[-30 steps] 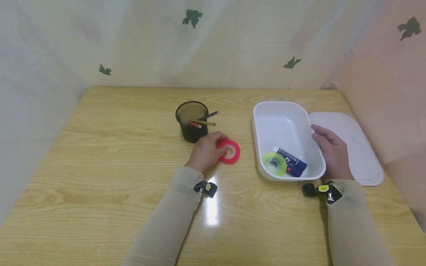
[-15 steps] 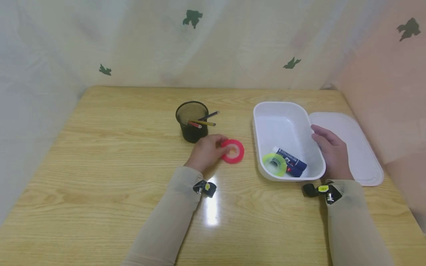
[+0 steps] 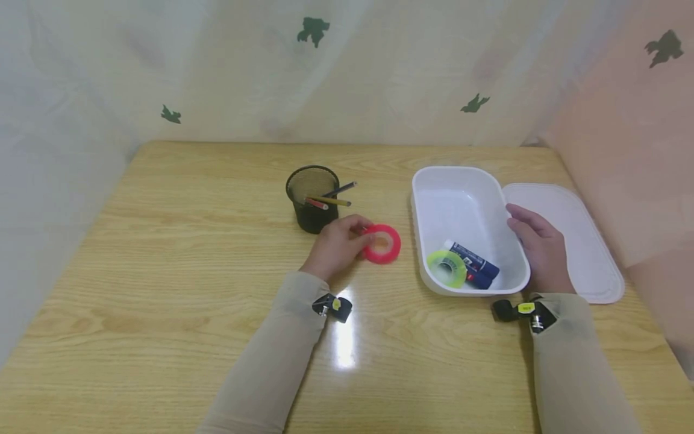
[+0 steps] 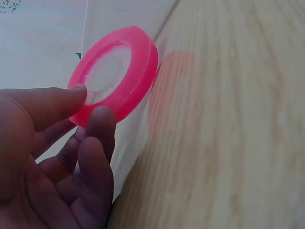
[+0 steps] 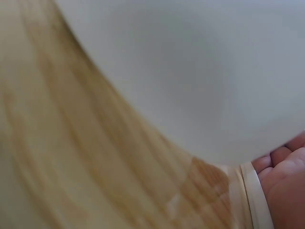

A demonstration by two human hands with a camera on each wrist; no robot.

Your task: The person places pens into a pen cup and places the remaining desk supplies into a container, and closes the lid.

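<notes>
My left hand [image 3: 337,246] pinches a bright pink roll of tape [image 3: 397,245] between thumb and fingers. In the left wrist view the tape roll [image 4: 141,71] is tilted, with a pink reflection on the tabletop beside it. Over on the right, my right hand [image 3: 544,250] grips the right side of a white plastic box [image 3: 461,196]. A yellow-green roll of tape [image 3: 438,263] and two dark blue glue sticks [image 3: 475,258] lie at the near end inside it. The right wrist view shows the box's outer wall [image 5: 190,76] and part of the right hand [image 5: 288,186].
A black mesh pen cup [image 3: 314,218] with several pencils [image 3: 338,201] leaning out stands just beyond the left hand. The white lid [image 3: 585,241] lies flat to the right of the box, partly behind the right hand. All rest on a wooden table [image 3: 179,241].
My left hand has kept its pinch while the pink tape roll shifted a little to the right, toward the box, and tilted up slightly. The right hand and the box have stayed put.
</notes>
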